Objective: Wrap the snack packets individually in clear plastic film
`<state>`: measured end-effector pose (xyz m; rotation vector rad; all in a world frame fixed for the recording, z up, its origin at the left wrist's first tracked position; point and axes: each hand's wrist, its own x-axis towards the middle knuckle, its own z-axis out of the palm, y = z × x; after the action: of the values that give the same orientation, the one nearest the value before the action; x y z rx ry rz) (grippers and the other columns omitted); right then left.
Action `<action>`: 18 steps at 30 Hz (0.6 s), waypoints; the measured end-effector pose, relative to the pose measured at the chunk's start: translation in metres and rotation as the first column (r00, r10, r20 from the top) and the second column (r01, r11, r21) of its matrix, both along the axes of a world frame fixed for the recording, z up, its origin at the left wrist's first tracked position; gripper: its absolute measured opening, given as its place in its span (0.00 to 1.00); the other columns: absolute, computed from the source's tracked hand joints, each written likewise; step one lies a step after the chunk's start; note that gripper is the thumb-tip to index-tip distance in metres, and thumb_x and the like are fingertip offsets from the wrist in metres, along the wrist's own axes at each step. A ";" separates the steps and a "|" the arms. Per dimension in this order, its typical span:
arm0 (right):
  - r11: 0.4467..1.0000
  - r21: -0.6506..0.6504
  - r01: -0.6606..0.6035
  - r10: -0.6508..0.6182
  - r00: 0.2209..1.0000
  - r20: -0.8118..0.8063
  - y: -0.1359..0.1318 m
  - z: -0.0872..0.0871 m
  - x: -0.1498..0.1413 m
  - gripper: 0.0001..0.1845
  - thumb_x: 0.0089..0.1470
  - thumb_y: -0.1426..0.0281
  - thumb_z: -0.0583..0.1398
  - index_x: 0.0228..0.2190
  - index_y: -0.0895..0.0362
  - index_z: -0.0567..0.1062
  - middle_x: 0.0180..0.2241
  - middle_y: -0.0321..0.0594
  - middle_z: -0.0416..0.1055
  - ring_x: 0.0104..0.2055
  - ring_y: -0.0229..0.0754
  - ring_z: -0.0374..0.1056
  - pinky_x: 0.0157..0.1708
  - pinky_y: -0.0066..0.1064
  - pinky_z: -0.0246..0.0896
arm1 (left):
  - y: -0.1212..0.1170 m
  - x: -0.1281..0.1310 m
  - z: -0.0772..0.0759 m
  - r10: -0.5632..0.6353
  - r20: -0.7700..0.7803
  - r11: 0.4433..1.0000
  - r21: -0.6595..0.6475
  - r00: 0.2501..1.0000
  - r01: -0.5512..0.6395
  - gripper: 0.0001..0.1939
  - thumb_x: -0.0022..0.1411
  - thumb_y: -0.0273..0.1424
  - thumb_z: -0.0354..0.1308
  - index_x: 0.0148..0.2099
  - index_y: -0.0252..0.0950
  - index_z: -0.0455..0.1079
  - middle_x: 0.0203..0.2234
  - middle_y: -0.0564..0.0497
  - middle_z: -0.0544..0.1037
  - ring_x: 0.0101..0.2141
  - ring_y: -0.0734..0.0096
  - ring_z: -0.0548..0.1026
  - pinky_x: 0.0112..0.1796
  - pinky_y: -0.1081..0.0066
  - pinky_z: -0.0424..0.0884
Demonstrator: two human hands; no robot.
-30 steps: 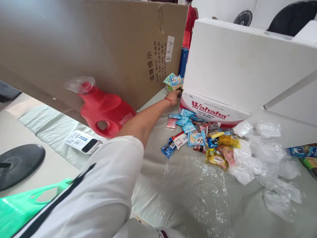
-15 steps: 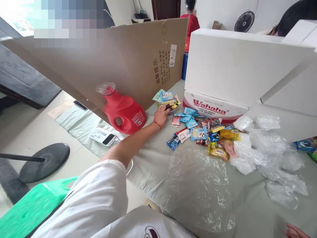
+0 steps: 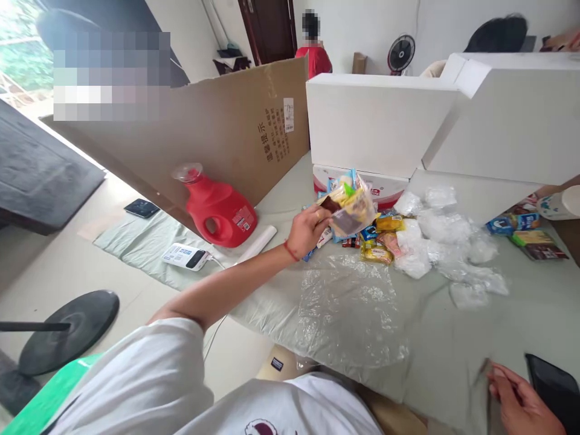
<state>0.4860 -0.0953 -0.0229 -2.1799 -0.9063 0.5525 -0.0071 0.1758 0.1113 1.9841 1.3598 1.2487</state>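
My left hand (image 3: pixel 307 230) is raised over the table, its fingers closed on a clear plastic bag of snack packets (image 3: pixel 350 205). The bag hangs above a pile of loose snack packets (image 3: pixel 378 241) lying on the grey-green table cover (image 3: pixel 453 338). My right hand (image 3: pixel 521 402) rests at the near right edge of the table, fingers curled, touching a dark phone (image 3: pixel 553 386). Whether it grips the phone I cannot make out.
A flat clear plastic bag (image 3: pixel 353 308) lies in front of me; crumpled clear bags (image 3: pixel 446 241) lie to the right. White boxes (image 3: pixel 380 121) and a tall cardboard sheet (image 3: pixel 217 145) wall the far side. A red detergent jug (image 3: pixel 217 205) stands at left. People sit beyond.
My left hand has lifted the bag of snacks from the far corner by the cardboard and drawn it back toward me. The view has pulled back and my right hand now shows.
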 end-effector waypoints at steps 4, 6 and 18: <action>1.000 -0.013 0.024 -0.025 0.999 -0.043 -0.008 0.007 -0.006 0.23 0.44 0.44 0.64 0.38 0.44 0.81 0.35 0.42 0.83 0.36 0.60 0.80 0.34 0.47 0.76 | 0.039 0.064 0.015 0.082 0.681 0.921 -0.331 0.728 0.207 0.15 0.64 0.39 0.68 0.35 0.35 0.70 0.29 0.53 0.75 0.23 0.81 0.62 0.23 0.76 0.59; 1.000 0.000 0.028 -0.028 0.999 -0.042 -0.017 0.009 -0.006 0.24 0.45 0.44 0.63 0.39 0.44 0.81 0.35 0.42 0.83 0.35 0.59 0.79 0.33 0.46 0.75 | 0.054 0.078 0.020 0.134 0.803 0.877 -0.369 0.580 0.309 0.17 0.64 0.40 0.69 0.35 0.36 0.66 0.27 0.56 0.72 0.20 0.84 0.56 0.20 0.78 0.52; 0.869 0.493 0.041 0.277 0.785 -0.554 0.022 0.084 -0.092 0.30 0.54 0.49 0.68 0.56 0.44 0.76 0.55 0.47 0.75 0.22 0.31 0.56 0.23 0.31 0.62 | -0.066 0.212 -0.025 -0.155 0.540 0.681 -0.548 0.827 0.486 0.14 0.79 0.38 0.41 0.51 0.44 0.67 0.39 0.46 0.77 0.31 0.70 0.72 0.31 0.65 0.71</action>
<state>0.3942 -0.0732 0.0615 -1.3518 -0.7192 0.9207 0.2048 0.1098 0.0863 1.2368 0.9494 0.8036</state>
